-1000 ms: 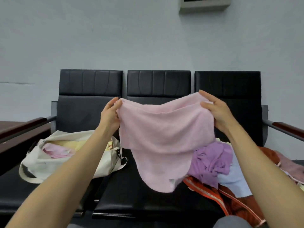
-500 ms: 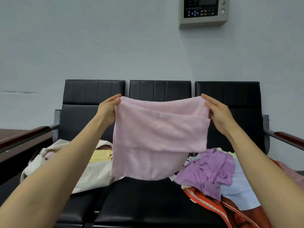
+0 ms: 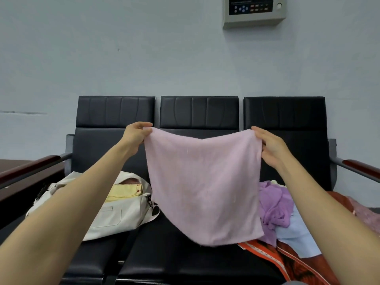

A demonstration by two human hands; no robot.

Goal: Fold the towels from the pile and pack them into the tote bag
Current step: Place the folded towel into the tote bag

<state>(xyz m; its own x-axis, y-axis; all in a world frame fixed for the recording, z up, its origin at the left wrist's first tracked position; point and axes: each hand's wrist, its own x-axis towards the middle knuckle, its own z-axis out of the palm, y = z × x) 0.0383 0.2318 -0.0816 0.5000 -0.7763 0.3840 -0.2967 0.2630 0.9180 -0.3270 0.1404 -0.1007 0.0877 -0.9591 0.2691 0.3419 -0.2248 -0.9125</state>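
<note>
Head view. One pale pink terry towel (image 3: 203, 186) hangs spread in the air between two hands, above the middle of a row of three black padded seats (image 3: 198, 112). The left hand (image 3: 134, 138) pinches the upper left corner between thumb and curled fingers; the right hand (image 3: 271, 149) pinches the upper right corner likewise. The held top edge runs left to right and sags slightly at its centre, and the cloth drops from it as one roughly square sheet, its lower edge just above the seat.

The coming fold probably turns on this: the two held corners are level and well apart, so either can be carried across to the other. One cream canvas tote bag (image 3: 115, 214) lies on the left seat, below and left of the towel, nearer the left hand (two folded pieces show in its mouth, one yellow, one pinkish).

The pile of loose towels (image 3: 275, 208) lies on the right seat, nearer the right hand, and shows at least four cloths: purple, light blue, orange-red and dusky pink.
</note>
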